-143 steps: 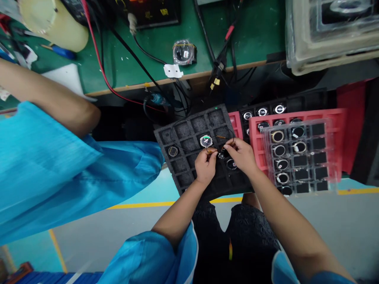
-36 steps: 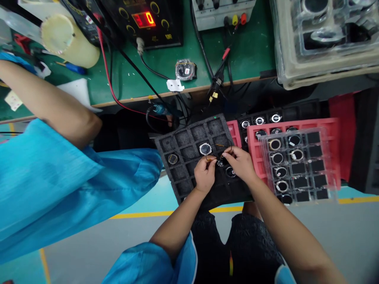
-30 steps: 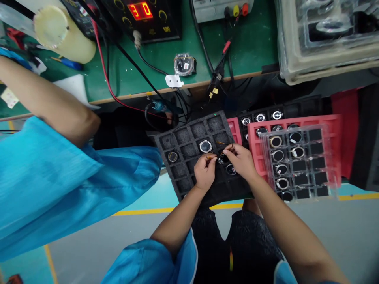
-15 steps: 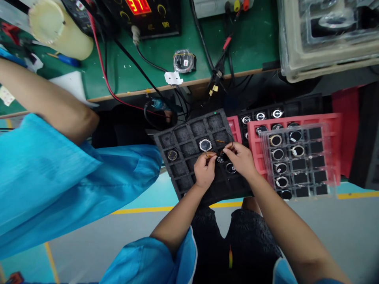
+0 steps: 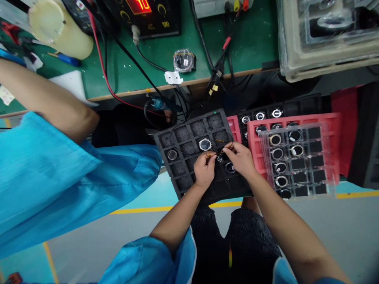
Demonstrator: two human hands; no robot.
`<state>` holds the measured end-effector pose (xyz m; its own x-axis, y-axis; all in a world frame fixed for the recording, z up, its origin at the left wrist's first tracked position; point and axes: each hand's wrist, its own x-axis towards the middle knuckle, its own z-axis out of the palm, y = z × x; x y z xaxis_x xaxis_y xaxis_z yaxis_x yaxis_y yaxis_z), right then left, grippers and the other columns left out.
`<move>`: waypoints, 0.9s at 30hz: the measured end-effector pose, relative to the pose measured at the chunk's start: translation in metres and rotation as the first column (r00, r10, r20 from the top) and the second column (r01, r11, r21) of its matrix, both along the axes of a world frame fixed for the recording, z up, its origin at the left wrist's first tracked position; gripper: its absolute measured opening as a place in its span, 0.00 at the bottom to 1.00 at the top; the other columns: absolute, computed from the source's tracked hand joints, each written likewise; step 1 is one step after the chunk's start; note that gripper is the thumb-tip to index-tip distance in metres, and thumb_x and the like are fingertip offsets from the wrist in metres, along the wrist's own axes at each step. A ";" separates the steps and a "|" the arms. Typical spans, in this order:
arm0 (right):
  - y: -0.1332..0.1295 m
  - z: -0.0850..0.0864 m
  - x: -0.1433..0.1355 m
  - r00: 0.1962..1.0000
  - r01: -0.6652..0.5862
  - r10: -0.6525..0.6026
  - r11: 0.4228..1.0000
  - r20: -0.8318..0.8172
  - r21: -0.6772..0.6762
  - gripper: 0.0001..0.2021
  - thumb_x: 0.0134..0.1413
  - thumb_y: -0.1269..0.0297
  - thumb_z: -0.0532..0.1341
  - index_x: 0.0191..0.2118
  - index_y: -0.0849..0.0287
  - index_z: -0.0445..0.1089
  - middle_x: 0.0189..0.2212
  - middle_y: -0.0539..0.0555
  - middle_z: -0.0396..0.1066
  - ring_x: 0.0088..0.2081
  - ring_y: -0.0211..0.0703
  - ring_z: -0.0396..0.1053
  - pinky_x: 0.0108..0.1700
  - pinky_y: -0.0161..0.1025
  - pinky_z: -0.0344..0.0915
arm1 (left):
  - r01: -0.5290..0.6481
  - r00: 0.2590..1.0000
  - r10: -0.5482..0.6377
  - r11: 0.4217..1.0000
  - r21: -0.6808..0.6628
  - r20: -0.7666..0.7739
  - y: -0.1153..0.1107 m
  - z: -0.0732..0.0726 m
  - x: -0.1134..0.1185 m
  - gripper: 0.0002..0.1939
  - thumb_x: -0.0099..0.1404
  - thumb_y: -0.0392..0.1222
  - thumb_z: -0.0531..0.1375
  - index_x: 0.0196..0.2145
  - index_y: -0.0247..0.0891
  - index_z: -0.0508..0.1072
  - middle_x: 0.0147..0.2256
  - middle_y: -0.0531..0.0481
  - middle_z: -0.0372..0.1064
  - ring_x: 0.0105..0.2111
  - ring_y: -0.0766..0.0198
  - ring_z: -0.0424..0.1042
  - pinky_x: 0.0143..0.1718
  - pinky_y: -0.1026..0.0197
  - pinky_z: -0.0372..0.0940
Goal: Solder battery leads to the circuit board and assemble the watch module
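"What do the hands hold?"

"The left hand (image 5: 204,171) pinches a thin orange-brown piece (image 5: 210,154) between thumb and fingers. The right hand (image 5: 241,158) is closed at the edge of a small dark part with silvery glints (image 5: 220,158), which sits between the two sets of fingertips, over a black foam tray with square pockets (image 5: 182,152). The exact contact is too small to make out."

"What would make such handling go well?"

"Probably a light, steady pinch from both sides, with slack in the thin black cable (image 5: 171,138) looping over the tray, so that nothing tugs. Fingertips low over the foam would soften a slip."

"And around them?"

"A round, silver-rimmed watch (image 5: 205,144) lies in a pocket just beyond the left fingertips; a dark round watch (image 5: 230,167) lies by the right hand. To the right, a clear plastic tray of round watches (image 5: 299,175) rests on a pink foam tray (image 5: 257,152)."

"Farther off?"

"A green-topped workbench (image 5: 154,75) bears a black box with glowing red digits (image 5: 148,27). A blue-sleeved co-worker's arm (image 5: 63,104) reaches over its left end."
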<state>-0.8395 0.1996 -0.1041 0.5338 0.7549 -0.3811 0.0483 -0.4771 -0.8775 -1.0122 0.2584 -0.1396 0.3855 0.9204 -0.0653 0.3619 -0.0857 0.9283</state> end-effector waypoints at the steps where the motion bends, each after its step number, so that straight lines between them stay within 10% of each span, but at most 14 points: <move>1: 0.000 0.000 0.000 1.000 0.000 0.000 1.000 0.000 0.001 0.11 0.62 0.51 0.66 0.37 0.52 0.78 0.34 0.53 0.82 0.34 0.47 0.74 0.43 0.44 0.72 | 0.001 1.000 -0.001 1.000 0.003 0.003 0.000 0.000 0.000 0.09 0.77 0.47 0.66 0.42 0.40 0.83 0.41 0.46 0.86 0.43 0.59 0.85 0.50 0.56 0.79; 27: 0.000 -0.003 -0.001 1.000 0.008 -0.008 1.000 -0.004 0.018 0.11 0.62 0.51 0.66 0.37 0.52 0.79 0.33 0.52 0.81 0.33 0.46 0.73 0.41 0.44 0.69 | 0.009 1.000 -0.009 1.000 0.018 0.003 0.000 0.000 0.000 0.08 0.77 0.45 0.66 0.42 0.40 0.83 0.41 0.46 0.86 0.43 0.58 0.86 0.50 0.56 0.79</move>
<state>-0.8404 0.1997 -0.1072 0.5386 0.7573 -0.3694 0.0408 -0.4613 -0.8863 -1.0127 0.2588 -0.1396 0.3939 0.9179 -0.0473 0.3577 -0.1057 0.9278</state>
